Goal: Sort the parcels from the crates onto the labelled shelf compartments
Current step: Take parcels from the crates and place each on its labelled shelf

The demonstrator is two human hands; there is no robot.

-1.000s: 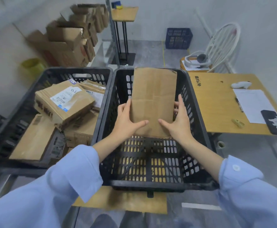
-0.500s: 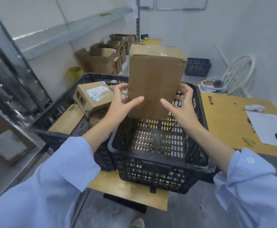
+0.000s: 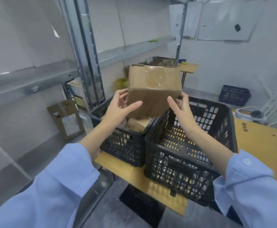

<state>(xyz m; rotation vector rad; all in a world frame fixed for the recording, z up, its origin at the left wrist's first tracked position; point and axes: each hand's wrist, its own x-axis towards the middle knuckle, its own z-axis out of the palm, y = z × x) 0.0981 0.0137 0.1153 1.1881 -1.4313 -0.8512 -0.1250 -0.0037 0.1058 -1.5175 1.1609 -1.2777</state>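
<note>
A brown cardboard parcel (image 3: 153, 87) with clear tape on its top is held in the air above the two black crates. My left hand (image 3: 120, 108) grips its left lower edge and my right hand (image 3: 179, 106) grips its right lower corner. The right crate (image 3: 190, 162) has nothing in it. The left crate (image 3: 123, 145) still holds brown parcels, mostly hidden behind my left hand and the raised parcel. The metal shelf unit (image 3: 29, 79) stands to the left, its upright post (image 3: 87, 51) just beyond the parcel.
A parcel with a white label (image 3: 66, 119) leans on a lower shelf at left. The crates rest on a wooden table (image 3: 262, 142). A blue crate (image 3: 234, 95) sits on the floor at back right, with a white chair (image 3: 275, 106) beside it.
Both hands lifted the parcel out of the right crate and carried it up and to the left. My view turned left towards the shelf unit.
</note>
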